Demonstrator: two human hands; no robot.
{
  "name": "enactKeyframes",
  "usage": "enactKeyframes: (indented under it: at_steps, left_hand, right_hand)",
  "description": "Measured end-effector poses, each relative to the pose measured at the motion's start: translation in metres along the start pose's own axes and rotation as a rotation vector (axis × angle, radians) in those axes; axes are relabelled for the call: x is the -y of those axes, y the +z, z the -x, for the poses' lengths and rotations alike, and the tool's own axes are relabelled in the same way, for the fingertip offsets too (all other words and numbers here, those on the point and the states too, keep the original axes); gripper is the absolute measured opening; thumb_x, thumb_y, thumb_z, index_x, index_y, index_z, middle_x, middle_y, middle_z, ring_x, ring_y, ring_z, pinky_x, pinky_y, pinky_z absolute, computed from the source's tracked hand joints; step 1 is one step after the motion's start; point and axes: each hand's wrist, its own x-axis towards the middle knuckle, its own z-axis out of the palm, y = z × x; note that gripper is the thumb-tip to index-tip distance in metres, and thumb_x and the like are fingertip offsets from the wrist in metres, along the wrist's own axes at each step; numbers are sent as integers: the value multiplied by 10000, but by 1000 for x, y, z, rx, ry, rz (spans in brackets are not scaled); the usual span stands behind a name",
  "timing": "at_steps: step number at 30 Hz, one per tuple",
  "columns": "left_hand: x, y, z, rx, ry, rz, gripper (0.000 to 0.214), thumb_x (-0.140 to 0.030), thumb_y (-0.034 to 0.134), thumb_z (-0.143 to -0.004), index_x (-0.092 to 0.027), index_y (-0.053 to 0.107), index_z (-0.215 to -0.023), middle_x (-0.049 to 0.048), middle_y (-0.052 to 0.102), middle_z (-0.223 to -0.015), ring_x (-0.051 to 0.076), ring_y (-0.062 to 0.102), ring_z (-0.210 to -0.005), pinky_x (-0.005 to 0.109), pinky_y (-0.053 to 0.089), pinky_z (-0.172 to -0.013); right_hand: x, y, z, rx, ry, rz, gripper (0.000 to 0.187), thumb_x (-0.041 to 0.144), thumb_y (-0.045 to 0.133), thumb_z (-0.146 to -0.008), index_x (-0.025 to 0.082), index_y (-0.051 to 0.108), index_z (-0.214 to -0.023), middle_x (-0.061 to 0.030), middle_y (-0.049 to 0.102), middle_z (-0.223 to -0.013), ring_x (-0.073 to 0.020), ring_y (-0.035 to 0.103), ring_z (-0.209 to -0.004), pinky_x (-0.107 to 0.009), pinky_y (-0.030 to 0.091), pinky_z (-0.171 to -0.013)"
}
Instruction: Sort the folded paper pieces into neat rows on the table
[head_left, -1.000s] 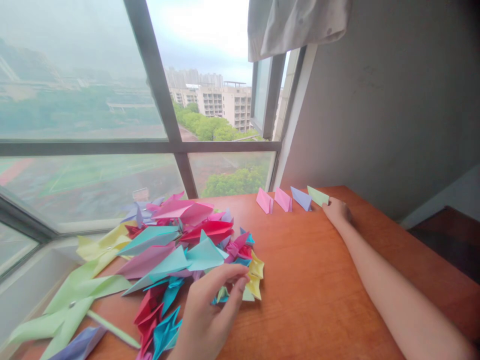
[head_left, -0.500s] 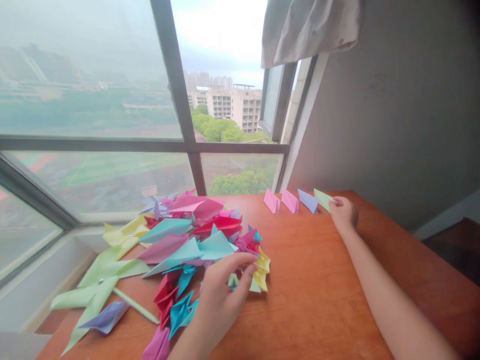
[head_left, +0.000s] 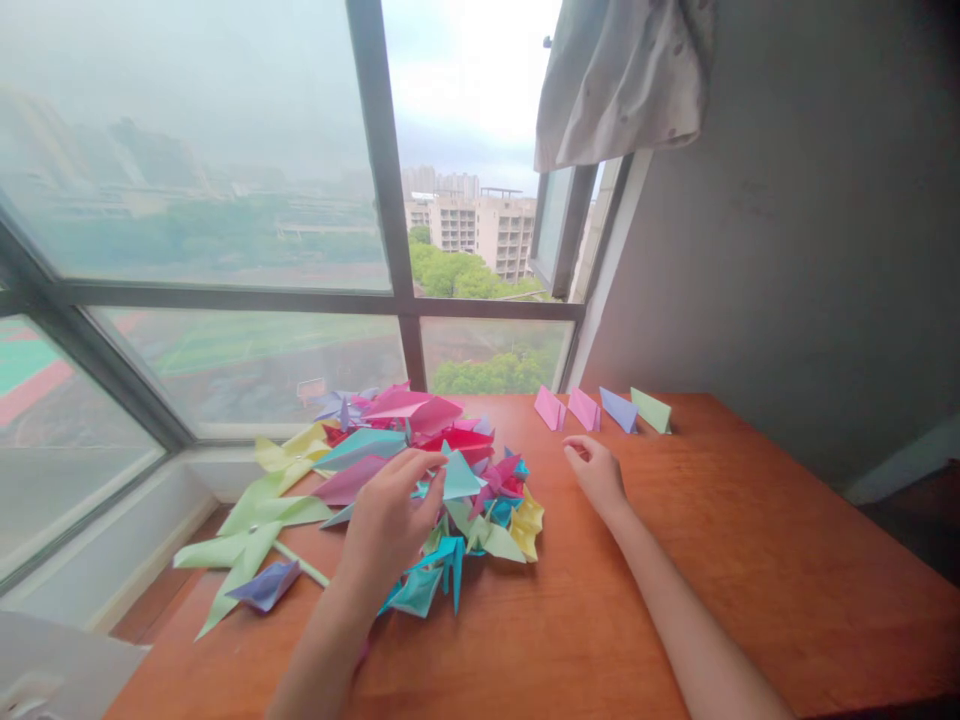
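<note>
The light blue paper plane point(head_left: 463, 480) lies near the front of a heap of folded paper on the table point(head_left: 697, 570), right at the fingertips of the left hand point(head_left: 436, 478). That hand is bent over the heap, thumb and forefinger curved toward each other; from here I can't tell whether it has hold of the plane or only hovers by it. The right hand point(head_left: 571, 449) is loosely curled just in front of the paper row, with nothing to be seen in its fingers.

The row stands along the far side of the table: a pink piece point(head_left: 550, 408), a second pink piece point(head_left: 584, 410), a purple piece point(head_left: 619, 411) and, at the right end, a pale green piece point(head_left: 651, 411), with small gaps between them.

The heap sits straight on the wood, planes and smaller folded shapes overlapping. A pink plane point(head_left: 416, 408) lies at the back, a yellow paper point(head_left: 527, 525) at the right edge. On the left are a green pinwheel point(head_left: 247, 545) on its stick point(head_left: 304, 565) and a purple boat point(head_left: 266, 587).

Beyond the table are the window point(head_left: 262, 240) and a grey curtain point(head_left: 622, 90).
</note>
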Motion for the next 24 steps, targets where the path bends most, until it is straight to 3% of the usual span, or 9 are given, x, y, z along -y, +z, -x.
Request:
enactKeyframes:
  at_steps: [5, 9, 13, 18, 24]
  left_hand:
    - [51, -31, 8, -96, -95, -214, 209, -362, 526, -897, -229, 682, -938, 38, 728, -958, 207, 667, -813, 278, 490, -757]
    - [74, -40, 8, 2, -121, -249, 244, -398, 530, -880, -230, 700, -928, 40, 733, -900, 218, 665, -771, 281, 488, -687]
    - [61, -29, -4, 125, -31, -158, 236, -335, 509, -895, -216, 701, -963, 55, 724, -932, 213, 665, -814, 291, 501, -733]
    - [45, -3, -26, 234, 74, -196, 239, -233, 529, -863, -205, 689, -1038, 83, 681, -981, 238, 657, -882, 329, 500, -777]
    - [41, 17, -39, 324, 168, -175, 155, -133, 543, -833, -202, 678, -800, 53, 658, -874, 196, 638, -815, 285, 483, -757]
  right_hand:
    - [-10, 0, 5, 3, 9, -13, 274, 401, 529, -758, 216, 719, -827, -36, 740, -789, -200, 642, -668, -338, 523, -675]
    - [-11, 1, 5, 3, 11, -29, 280, 404, 521, -760, 218, 717, -833, -36, 743, -807, -199, 645, -679, -335, 525, -674]
    - [-5, 3, 6, 22, 10, -48, 273, 404, 536, -744, 212, 716, -817, -43, 743, -803, -200, 643, -664, -341, 527, -677]
    - [1, 2, 8, 42, 7, -64, 259, 398, 548, -741, 212, 715, -807, -45, 741, -796, -203, 640, -658, -351, 527, -682]
    - [15, -4, 11, 56, -16, -107, 290, 413, 547, -781, 194, 723, -858, -56, 740, -836, -197, 630, -674, -347, 519, -693]
